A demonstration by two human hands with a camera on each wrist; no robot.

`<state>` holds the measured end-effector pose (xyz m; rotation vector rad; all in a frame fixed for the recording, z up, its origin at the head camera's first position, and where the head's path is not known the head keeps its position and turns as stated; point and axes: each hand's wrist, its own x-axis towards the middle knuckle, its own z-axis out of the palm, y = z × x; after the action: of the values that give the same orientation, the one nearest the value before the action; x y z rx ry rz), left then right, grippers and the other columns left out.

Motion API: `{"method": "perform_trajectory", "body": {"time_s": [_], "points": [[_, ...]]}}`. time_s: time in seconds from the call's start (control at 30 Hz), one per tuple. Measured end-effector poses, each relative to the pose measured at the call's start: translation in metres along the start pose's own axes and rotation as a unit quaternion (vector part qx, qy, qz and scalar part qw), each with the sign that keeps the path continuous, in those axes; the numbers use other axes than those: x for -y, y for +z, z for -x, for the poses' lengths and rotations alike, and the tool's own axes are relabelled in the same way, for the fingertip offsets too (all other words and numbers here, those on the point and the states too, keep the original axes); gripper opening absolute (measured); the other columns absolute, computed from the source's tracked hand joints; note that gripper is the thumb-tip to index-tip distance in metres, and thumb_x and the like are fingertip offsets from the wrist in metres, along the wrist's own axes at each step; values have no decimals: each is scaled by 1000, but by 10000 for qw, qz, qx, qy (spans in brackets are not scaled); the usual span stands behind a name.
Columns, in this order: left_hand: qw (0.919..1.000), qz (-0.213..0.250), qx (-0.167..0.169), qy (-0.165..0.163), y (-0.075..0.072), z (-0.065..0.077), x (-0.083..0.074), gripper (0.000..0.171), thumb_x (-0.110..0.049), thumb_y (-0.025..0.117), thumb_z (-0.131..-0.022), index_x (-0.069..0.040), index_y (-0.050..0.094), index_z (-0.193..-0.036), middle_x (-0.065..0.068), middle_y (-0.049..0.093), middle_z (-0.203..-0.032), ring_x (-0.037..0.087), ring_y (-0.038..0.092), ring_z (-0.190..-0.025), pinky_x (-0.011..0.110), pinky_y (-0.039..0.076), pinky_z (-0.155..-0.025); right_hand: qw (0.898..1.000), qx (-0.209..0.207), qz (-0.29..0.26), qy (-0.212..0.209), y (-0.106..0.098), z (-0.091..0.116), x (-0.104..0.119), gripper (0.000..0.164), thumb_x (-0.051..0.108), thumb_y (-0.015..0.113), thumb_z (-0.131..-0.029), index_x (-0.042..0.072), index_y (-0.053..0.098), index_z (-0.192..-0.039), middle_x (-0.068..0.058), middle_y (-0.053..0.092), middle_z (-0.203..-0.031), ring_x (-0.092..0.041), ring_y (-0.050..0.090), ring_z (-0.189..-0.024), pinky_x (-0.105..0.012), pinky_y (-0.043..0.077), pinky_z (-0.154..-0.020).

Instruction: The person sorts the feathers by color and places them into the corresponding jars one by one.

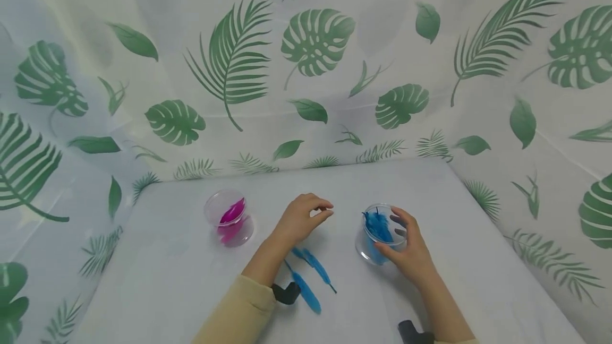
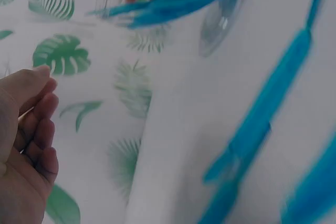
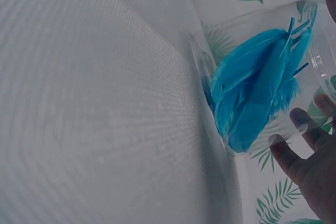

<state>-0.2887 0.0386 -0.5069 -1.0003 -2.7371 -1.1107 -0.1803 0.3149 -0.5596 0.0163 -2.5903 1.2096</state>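
Note:
My right hand (image 1: 415, 254) grips a clear plastic cup (image 1: 362, 251) at its right side, thumb at the near rim and fingers round the far side. Inside the cup several blue feathers (image 3: 257, 87) lean with their quills toward the rim. To the left of this cup, my left hand (image 1: 301, 220) hovers over the white table, thumb and forefinger close together with nothing between them. Its other fingers are loosely bent in the left wrist view. Below it on the table lie a few loose blue feathers (image 1: 306, 293), partly hidden by the left forearm.
A second clear cup (image 1: 209, 210) with magenta feathers (image 1: 232, 213) stands at the left on the white tabletop (image 1: 158, 259). Leaf-patterned cloth (image 1: 258, 137) rises behind the table and along both sides. Black straps (image 1: 287, 293) sit at both wrists.

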Motion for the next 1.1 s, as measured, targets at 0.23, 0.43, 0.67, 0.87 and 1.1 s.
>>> {"method": "perform_trajectory", "body": {"time_s": [0.23, 0.43, 0.67, 0.87, 1.1], "points": [[9968, -31, -47, -798, -10, 40, 48, 22, -33, 66, -95, -24, 74, -113, -7, 70, -107, 14, 60, -103, 37, 52, -90, 10000, 51, -26, 37, -2, -1, 1, 97, 30, 82, -81, 34, 20, -155, -15, 34, -155, -43, 43, -135, -70, 38, -103], [9968, -303, 738, 106, 7, 69, 68, 21, -30, 69, -93, -24, 74, -112, -9, 70, -111, 13, 57, -108, 34, 47, -96, 10000, 24, -81, -8, -3, -1, 3, 97, 26, 83, -81, 31, 21, -156, -16, 34, -155, -45, 43, -134, -72, 37, -102], [9914, -589, 887, 758, 29, 86, 78, 14, -34, 71, -91, -31, 74, -105, -15, 67, -109, 7, 54, -105, 30, 45, -98, 9998, 90, -139, 77, 2, -2, 5, 97, 28, 82, -81, 33, 20, -155, -15, 34, -156, -43, 40, -137, -73, 35, -103], [9909, -840, 542, 903, 37, 86, 80, 11, -36, 72, -90, -30, 74, -99, -14, 65, -101, 6, 54, -96, 30, 46, -96, 9999, 56, -17, 97, 3, -2, 4, 97, 30, 82, -81, 35, 20, -155, -15, 34, -155, -44, 41, -136, -74, 35, -102], [9888, -1112, 440, 898, 42, 84, 79, 12, -36, 69, -92, -25, 73, -95, -11, 64, -95, 8, 55, -94, 32, 46, -97, 10000, 39, -11, 51, 2, -2, 4, 97, 28, 83, -80, 34, 21, -155, -15, 35, -155, -45, 41, -136, -74, 35, -102]]}}
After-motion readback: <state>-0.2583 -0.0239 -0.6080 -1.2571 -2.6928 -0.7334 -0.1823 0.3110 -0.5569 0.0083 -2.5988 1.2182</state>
